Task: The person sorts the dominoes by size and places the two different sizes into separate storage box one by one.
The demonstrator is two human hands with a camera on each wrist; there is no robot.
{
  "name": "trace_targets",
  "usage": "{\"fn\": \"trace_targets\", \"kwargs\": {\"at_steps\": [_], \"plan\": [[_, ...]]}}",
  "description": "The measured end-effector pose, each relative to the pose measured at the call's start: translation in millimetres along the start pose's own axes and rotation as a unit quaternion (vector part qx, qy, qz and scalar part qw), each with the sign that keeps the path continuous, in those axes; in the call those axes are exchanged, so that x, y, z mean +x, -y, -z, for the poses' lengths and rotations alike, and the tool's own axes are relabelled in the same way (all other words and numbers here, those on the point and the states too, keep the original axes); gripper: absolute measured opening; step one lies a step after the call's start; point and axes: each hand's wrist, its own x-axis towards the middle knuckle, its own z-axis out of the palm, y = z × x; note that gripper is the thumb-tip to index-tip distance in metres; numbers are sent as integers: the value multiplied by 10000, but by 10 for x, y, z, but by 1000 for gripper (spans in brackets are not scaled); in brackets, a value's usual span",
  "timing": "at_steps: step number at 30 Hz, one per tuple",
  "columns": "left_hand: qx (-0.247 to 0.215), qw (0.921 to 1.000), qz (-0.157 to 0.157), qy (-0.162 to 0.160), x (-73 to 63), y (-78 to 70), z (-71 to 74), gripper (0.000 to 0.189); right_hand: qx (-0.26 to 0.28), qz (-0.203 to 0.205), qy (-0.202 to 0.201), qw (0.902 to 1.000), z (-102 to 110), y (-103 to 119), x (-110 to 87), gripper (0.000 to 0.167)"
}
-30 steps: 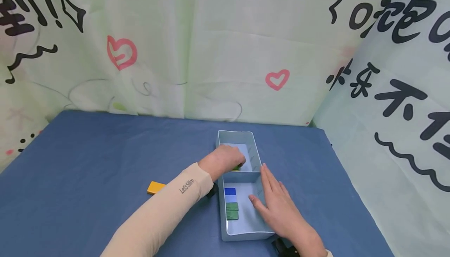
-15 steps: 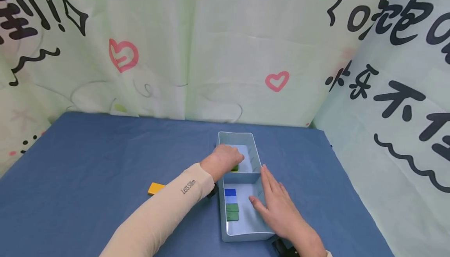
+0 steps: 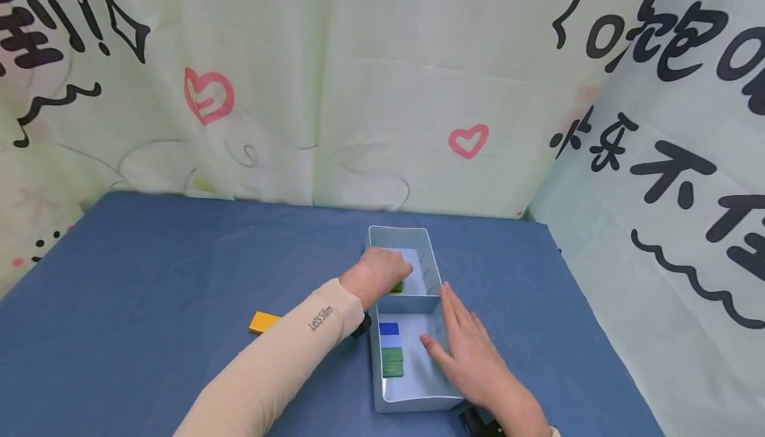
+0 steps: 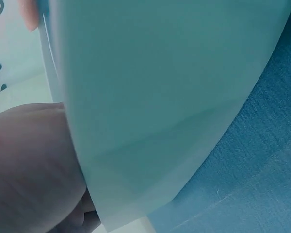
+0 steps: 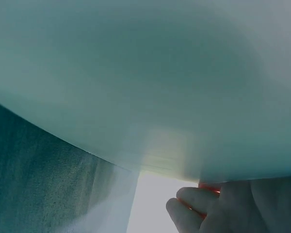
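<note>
A pale blue two-compartment box (image 3: 421,394) stands on the table. My left hand (image 3: 379,271) reaches over its left wall into the far compartment, fingers bent down and mostly hidden. Under them shows part of a green block (image 3: 397,287), which the hand appears to hold close to the divider. In the left wrist view the box's outer wall covers most of that hand. My right hand (image 3: 469,350) lies along the right rim, fingers straight and thumb spread over the near compartment. A dark blue block (image 3: 389,329) and two green blocks (image 3: 392,362) line that compartment's left side.
A yellow-orange block (image 3: 263,322) lies on the blue table cover (image 3: 179,277), left of the box and partly behind my left sleeve (image 3: 287,357). A printed curtain (image 3: 370,91) hangs behind the table and along its right side.
My left hand has shifted slightly left inside the far compartment, and the green block under it has moved left too. The right hand stays at the rim.
</note>
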Motion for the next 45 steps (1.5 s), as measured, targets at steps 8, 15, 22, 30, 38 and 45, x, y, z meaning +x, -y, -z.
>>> {"fn": "trace_targets", "kwargs": {"at_steps": [8, 15, 22, 30, 38, 45], "plan": [[42, 9999, -30, 109, 24, 5, 11, 23, -7, -73, 27, 10000, 5, -5, 7, 87], [71, 9997, -187, -132, -22, 30, -3, 14, -2, 19, 62, 10000, 20, 7, 5, 85], [-725, 9948, -450, -550, -140, 115, 20, 34, 7, -41, 50, 10000, 19, 4, 4, 86], [-1852, 9772, -454, -930, -405, 273, -59, 34, -22, -33, 104, 9999, 2, 26, -7, 86], [-2480, 9508, -468, -1798, -758, 425, -251, 31, 20, -140, 272, 9995, 10, 63, -18, 86], [-2908, 9306, -270, -2207, -1056, 517, -452, 31, 3, -111, 207, 9997, 17, 80, -15, 87]]}}
